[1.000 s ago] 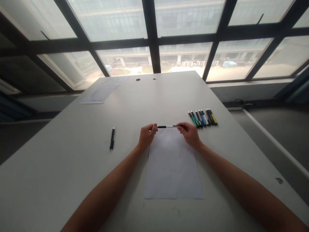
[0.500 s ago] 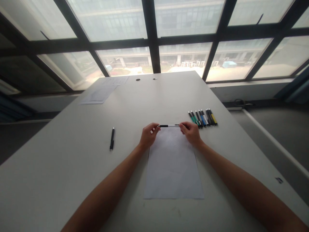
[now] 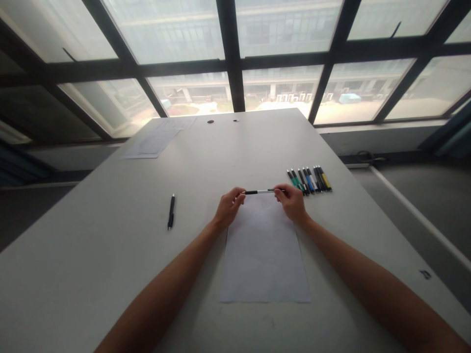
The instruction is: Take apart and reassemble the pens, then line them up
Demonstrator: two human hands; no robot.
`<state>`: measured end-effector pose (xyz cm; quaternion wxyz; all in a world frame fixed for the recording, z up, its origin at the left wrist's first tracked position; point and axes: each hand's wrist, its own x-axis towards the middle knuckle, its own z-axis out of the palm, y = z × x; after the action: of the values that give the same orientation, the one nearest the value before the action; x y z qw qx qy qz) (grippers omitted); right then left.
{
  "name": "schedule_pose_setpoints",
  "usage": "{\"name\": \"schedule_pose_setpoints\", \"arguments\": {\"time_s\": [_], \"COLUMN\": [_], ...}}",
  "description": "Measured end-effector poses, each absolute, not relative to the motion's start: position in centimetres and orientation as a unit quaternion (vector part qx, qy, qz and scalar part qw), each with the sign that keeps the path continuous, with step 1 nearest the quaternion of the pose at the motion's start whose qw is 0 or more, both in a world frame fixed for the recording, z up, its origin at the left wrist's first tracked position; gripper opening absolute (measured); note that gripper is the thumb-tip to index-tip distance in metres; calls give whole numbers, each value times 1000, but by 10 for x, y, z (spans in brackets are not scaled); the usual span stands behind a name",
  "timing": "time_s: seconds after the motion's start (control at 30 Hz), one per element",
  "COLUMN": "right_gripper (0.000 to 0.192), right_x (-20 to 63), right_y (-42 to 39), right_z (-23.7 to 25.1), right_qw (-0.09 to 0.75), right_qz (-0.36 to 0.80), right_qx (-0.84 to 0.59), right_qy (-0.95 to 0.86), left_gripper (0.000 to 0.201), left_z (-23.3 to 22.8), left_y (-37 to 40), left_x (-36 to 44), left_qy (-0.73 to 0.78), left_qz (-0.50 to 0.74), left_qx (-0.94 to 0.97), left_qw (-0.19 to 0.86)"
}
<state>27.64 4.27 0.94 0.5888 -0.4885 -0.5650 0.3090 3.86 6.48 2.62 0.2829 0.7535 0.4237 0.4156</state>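
A black and white pen [image 3: 259, 191] is held level between both my hands, just above the far edge of a blank white sheet of paper [image 3: 263, 255]. My left hand [image 3: 228, 207] pinches its left end and my right hand [image 3: 292, 202] grips its right end. A row of several pens [image 3: 309, 180] in green, blue, black and yellow lies on the table just right of my right hand. A single black pen [image 3: 170, 211] lies alone on the table to the left.
The grey table [image 3: 110, 255] runs to a wall of windows [image 3: 228, 54]. More sheets of paper [image 3: 156, 139] lie at the far left corner. Two round cable holes [image 3: 210, 120] sit near the far edge. The table's right edge drops to the floor.
My left hand has shifted slightly to the right along the pen, closing the gap between my hands. The pen stays level above the paper's far edge.
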Motion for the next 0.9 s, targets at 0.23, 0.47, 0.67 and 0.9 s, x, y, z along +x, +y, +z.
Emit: {"name": "schedule_pose_setpoints", "arguments": {"time_s": [0.23, 0.47, 0.67, 0.9], "right_gripper": [23, 22, 22, 22], "right_x": [276, 276, 276, 275], "right_y": [43, 42, 43, 42], "right_z": [10, 10, 10, 10], "right_qw": [588, 586, 596, 595], "right_qz": [306, 301, 301, 301], "right_qx": [-492, -491, -493, -489], "right_qy": [-565, -570, -558, -562], "left_gripper": [11, 40, 26, 20], "left_z": [25, 30, 23, 23], "left_y": [66, 64, 69, 68], "left_x": [41, 40, 40, 40], "left_qy": [449, 446, 435, 441], "left_qz": [437, 409, 452, 443], "left_qx": [742, 753, 736, 746], "left_qw": [239, 258, 255, 227]}}
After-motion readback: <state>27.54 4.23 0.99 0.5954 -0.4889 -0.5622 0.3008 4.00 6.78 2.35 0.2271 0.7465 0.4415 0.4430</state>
